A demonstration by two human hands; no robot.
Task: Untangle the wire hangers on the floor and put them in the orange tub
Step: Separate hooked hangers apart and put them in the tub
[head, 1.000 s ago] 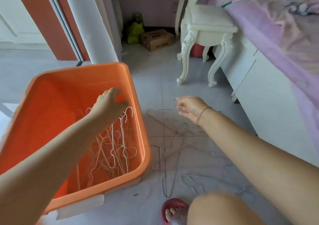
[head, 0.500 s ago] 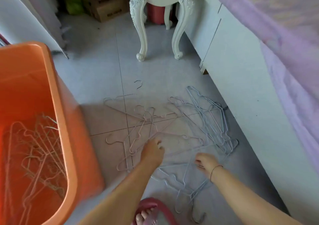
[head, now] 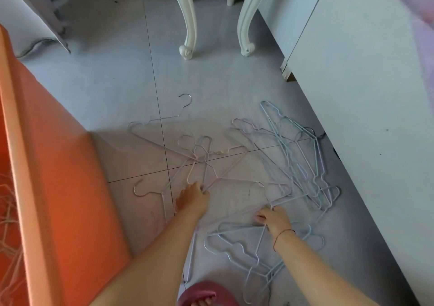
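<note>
Several pale wire hangers (head: 293,160) lie tangled on the grey tiled floor in the middle and right. My left hand (head: 193,199) is down on the pile, fingers pinched on the wire of a pinkish hanger (head: 225,164). My right hand (head: 273,218) grips a light blue hanger (head: 237,244) near its hook. The orange tub (head: 47,188) stands at the left; several hangers show inside it at the far left edge.
White carved chair legs (head: 187,31) stand on the floor behind the pile. A white bed base (head: 352,94) runs along the right. My foot in a red slipper (head: 202,294) is at the bottom. A white curtain (head: 28,19) hangs at upper left.
My left hand left the tub and came down onto the floor pile. My right hand dropped to the hangers too. The view swung right and down, so the tub slid to the left edge.
</note>
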